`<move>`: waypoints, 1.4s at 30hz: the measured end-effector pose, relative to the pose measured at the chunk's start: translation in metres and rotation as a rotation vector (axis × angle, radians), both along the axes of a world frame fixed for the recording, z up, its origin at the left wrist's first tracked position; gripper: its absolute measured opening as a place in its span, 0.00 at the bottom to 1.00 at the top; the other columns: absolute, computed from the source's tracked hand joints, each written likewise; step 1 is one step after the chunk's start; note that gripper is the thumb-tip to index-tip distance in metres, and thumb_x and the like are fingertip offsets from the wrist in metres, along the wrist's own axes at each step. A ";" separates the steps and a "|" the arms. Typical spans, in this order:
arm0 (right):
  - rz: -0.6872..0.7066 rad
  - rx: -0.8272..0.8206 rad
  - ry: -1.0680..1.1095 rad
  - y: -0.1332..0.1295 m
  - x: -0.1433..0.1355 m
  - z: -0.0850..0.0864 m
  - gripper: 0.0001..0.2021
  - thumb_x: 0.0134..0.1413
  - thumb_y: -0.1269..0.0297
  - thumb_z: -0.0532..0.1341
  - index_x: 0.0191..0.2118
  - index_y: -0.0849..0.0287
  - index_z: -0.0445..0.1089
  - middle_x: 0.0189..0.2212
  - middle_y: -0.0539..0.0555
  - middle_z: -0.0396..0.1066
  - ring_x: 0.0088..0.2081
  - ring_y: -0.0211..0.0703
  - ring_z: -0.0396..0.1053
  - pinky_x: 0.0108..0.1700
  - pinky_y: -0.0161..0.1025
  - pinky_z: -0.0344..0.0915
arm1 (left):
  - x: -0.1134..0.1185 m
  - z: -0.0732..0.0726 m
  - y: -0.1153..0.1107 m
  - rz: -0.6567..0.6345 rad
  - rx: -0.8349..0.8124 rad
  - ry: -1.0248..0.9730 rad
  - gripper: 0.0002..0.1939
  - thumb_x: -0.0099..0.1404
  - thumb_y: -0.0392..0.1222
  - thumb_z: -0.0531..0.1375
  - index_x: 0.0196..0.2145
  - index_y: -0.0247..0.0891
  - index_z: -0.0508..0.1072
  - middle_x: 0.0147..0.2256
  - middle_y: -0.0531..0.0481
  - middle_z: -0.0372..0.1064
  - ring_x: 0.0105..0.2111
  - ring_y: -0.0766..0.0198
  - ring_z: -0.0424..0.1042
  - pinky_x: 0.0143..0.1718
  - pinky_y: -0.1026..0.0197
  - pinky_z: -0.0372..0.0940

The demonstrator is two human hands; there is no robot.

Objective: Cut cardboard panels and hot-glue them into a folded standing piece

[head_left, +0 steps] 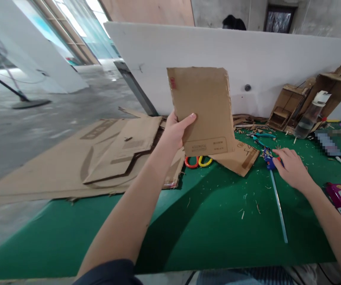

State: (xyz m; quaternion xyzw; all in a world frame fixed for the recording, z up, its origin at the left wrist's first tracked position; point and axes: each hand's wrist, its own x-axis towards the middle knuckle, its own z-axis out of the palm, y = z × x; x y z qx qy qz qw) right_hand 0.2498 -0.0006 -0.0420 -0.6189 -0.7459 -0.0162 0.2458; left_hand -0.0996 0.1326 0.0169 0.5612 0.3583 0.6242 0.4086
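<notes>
the green desk (206, 237) extends below the fingers of both hands. a large cardboard sheet (48, 166) lies to the left of the fingers of the left hand (173, 132), with smaller cut pieces on top. these fingers are clamped on a rectangular cardboard piece (204, 103), which is raised above the desk: the thumb presses its front face, and the other fingers go behind it. a clear bottle (305, 122) with a white cap is beyond the fingers of the right hand (293, 166), to their right. nearer to the person, right of these fingers, there is a purple-and-white device (339, 202). the right fingers are slightly bent, at the side of a blue object (268, 158); i cannot tell whether they grip it. a thin clear stick (279, 206) runs from this object toward the person. the red-and-yellow handles (191, 162) lie below the left fingers.
</notes>
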 end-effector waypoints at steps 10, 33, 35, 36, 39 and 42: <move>0.213 -0.122 0.693 0.024 -0.077 0.043 0.14 0.55 0.53 0.59 0.40 0.57 0.72 0.36 0.55 0.74 0.38 0.44 0.70 0.38 0.42 0.68 | 0.026 0.000 -0.018 -0.124 -0.024 0.053 0.29 0.52 0.53 0.67 0.49 0.40 0.67 0.48 0.42 0.73 0.47 0.47 0.74 0.44 0.49 0.72; 0.248 -0.140 0.722 0.028 -0.085 0.037 0.14 0.55 0.52 0.59 0.35 0.58 0.72 0.33 0.55 0.74 0.33 0.43 0.70 0.35 0.41 0.66 | 0.027 0.002 -0.021 -0.146 -0.067 0.060 0.31 0.50 0.52 0.68 0.49 0.40 0.66 0.47 0.42 0.74 0.47 0.46 0.73 0.44 0.49 0.72; 0.206 -0.081 0.732 0.029 -0.083 0.035 0.14 0.57 0.52 0.57 0.35 0.57 0.71 0.32 0.54 0.73 0.32 0.43 0.69 0.35 0.40 0.65 | 0.025 0.003 -0.020 -0.132 -0.060 0.056 0.31 0.50 0.51 0.68 0.49 0.41 0.66 0.47 0.43 0.73 0.48 0.46 0.73 0.44 0.49 0.72; 0.172 -0.039 0.745 0.030 -0.082 0.033 0.14 0.58 0.52 0.56 0.35 0.57 0.71 0.30 0.54 0.73 0.31 0.42 0.69 0.34 0.40 0.64 | 0.025 0.003 -0.019 -0.120 -0.051 0.052 0.30 0.50 0.52 0.68 0.49 0.41 0.66 0.47 0.43 0.73 0.48 0.46 0.73 0.44 0.49 0.72; 0.052 0.073 0.715 0.031 -0.077 0.028 0.16 0.61 0.53 0.52 0.29 0.56 0.66 0.22 0.50 0.66 0.25 0.40 0.63 0.28 0.38 0.59 | 0.020 0.003 -0.015 -0.061 0.002 0.032 0.29 0.51 0.53 0.67 0.49 0.42 0.66 0.48 0.43 0.73 0.49 0.47 0.72 0.46 0.49 0.72; 0.047 0.116 0.497 0.031 -0.073 0.020 0.16 0.62 0.57 0.50 0.24 0.55 0.59 0.19 0.48 0.59 0.23 0.39 0.58 0.27 0.38 0.54 | 0.015 0.002 -0.009 0.003 0.063 0.009 0.29 0.53 0.54 0.67 0.49 0.42 0.67 0.49 0.43 0.72 0.50 0.47 0.71 0.48 0.48 0.71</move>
